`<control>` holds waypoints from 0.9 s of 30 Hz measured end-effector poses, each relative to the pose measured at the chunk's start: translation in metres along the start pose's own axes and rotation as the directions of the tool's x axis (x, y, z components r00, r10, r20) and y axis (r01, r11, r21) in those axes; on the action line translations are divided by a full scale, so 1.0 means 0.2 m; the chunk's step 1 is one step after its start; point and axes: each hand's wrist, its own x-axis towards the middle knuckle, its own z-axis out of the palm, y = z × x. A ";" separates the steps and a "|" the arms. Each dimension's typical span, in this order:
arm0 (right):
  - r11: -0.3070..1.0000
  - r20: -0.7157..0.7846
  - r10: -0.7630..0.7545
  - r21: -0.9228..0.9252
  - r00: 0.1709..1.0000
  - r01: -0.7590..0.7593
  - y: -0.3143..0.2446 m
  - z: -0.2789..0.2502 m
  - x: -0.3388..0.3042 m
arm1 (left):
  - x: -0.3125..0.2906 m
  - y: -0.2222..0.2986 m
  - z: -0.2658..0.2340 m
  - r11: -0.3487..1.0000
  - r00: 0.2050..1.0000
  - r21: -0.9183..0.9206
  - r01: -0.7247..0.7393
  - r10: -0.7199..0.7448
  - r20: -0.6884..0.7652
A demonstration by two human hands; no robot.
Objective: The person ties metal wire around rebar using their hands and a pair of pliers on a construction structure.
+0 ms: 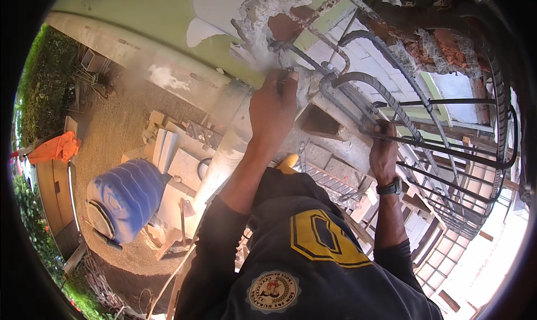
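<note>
My left hand (275, 104) is closed, raised against the broken concrete edge (265, 18) of the green wall. Its fingers curl round something small and dark that I cannot make out. A thin steel bar end sticks out of the concrete just above those fingers. Farther right, my right hand (384, 155) wraps round a bar of the rebar cage (442, 146), with a dark watch (390, 187) on its wrist. Hooked, ribbed rebar (386, 93) bends down between the two hands. Pale dust blurs the area beside my left hand.
Below on the left lie a blue plastic barrel (126, 197), stacked boards (182, 163) and sandy ground (120, 113). An orange cloth (54, 148) hangs at far left. A pale ledge (162, 68) runs under the green wall (145, 18). Broken brick (447, 46) juts out upper right.
</note>
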 end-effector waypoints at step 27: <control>0.986 -0.102 0.138 0.107 0.985 -0.127 0.00 -0.04 0.04 | -0.16 -0.02 0.06 0.833 0.993 -0.545 -0.094 0.037 -0.115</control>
